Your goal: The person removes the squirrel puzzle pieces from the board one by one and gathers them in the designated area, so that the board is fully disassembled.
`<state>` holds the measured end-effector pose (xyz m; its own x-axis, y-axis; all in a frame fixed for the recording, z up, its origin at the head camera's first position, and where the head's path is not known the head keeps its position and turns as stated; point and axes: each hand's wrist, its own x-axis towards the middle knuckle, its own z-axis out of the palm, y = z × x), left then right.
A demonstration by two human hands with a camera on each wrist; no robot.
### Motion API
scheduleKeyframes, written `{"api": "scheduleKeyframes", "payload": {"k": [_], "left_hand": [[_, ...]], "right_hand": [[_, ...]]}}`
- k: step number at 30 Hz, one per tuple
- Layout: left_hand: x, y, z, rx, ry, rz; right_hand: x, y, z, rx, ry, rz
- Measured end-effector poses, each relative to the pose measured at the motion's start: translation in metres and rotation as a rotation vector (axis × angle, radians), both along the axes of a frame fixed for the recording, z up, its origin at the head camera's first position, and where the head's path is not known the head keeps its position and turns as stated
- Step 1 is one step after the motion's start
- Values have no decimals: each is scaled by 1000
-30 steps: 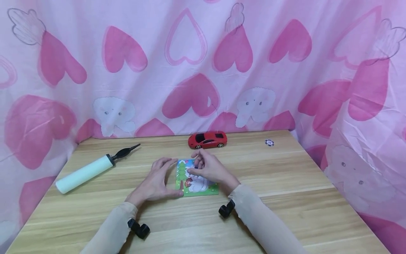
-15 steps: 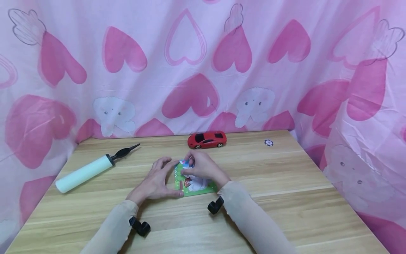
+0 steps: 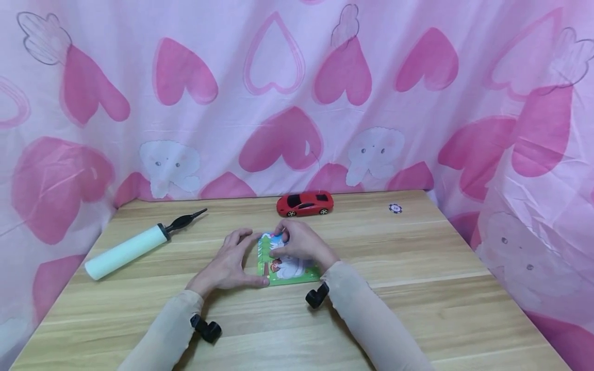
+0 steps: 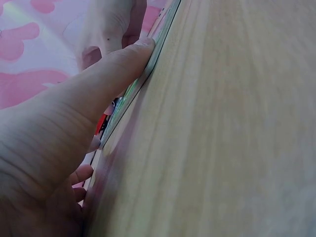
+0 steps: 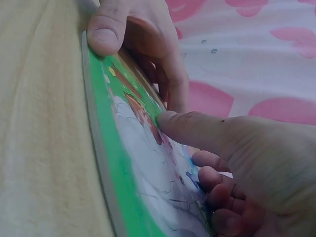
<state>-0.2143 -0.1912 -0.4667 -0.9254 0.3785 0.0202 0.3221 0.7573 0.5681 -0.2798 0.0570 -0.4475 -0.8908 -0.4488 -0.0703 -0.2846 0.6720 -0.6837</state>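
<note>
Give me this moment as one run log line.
left fingers: touching left edge of jigsaw puzzle; right fingers: curled over puzzle, hold unclear; far side: red toy car, poker chip; left: balloon pump

Darker pink hearts [image 3: 280, 141] pattern the pale pink curtain [image 3: 232, 111] across the upper frame, while the wood-grained table [image 3: 441, 268] is tan, the picture board [image 3: 289, 269] at lower centre mostly green and white, the pump [image 3: 127, 251] at left mint and black, the car [image 3: 304, 204] mid-frame red.

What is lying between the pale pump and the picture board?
In the head view, the left hand at the edge of the picture board, then bare table toward the pump.
</note>
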Motion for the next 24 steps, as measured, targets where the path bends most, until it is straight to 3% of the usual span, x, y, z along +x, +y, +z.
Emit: {"api": "scheduleKeyframes", "payload": {"k": [5,14,24], "left_hand": [[-1,2,0,3,-7,-3],[-1,0,-2,5,10,-4],[0,-1,-2,3,14,-12]], "right_hand": [[-5,3,4,17,-50,28],[-15,-5,17,163,-54,129],[-16,-8,19,177,-52,129]]}}
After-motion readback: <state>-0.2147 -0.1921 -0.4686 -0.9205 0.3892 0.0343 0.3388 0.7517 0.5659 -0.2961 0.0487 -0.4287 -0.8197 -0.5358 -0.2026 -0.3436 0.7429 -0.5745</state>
